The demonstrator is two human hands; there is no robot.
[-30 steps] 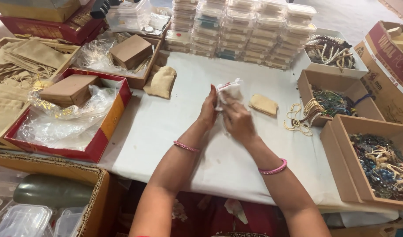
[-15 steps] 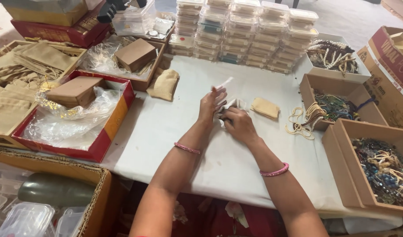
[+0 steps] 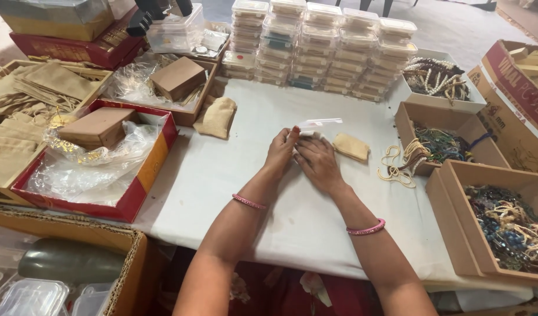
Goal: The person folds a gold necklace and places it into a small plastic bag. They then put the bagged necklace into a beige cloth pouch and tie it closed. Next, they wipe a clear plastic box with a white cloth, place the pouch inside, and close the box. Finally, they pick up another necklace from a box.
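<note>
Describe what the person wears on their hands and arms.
Both forearms are bare, with no sleeves in view. The left wrist carries a thin pink bangle; the right wrist carries a similar pink bangle. The left hand has a red-painted thumbnail. The right hand shows no rings.

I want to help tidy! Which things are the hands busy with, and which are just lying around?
In use:
left hand
right hand
small clear plastic bag

Just lying about:
tan pouch
bigger tan pouch
stacked clear boxes
cream bead string
red box
</note>
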